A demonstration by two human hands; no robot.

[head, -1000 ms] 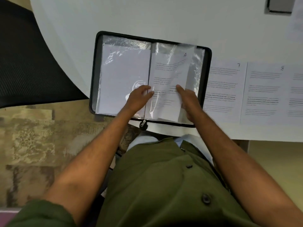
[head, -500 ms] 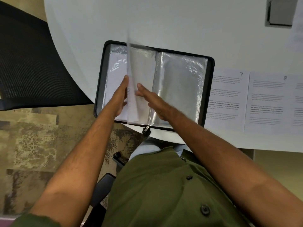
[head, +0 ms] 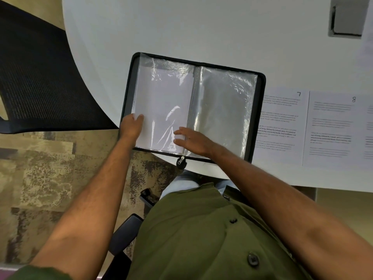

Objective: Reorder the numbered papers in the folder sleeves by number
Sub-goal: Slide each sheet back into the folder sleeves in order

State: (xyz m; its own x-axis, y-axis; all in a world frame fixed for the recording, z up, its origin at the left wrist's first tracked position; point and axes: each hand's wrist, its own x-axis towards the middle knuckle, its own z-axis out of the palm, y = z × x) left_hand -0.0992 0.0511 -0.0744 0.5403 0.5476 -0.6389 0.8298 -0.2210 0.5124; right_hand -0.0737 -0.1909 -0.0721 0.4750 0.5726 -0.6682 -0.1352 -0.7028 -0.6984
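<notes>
Open folder, left sleeve holding blank-side paper — right sleeve empty, both hands flat, apart.

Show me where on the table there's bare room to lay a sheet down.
Bare table lies beyond the folder, up to the grey box. Right of the folder it is crowded: sheet 7 and sheet 8 lie side by side. Both hands rest on the folder.
</notes>
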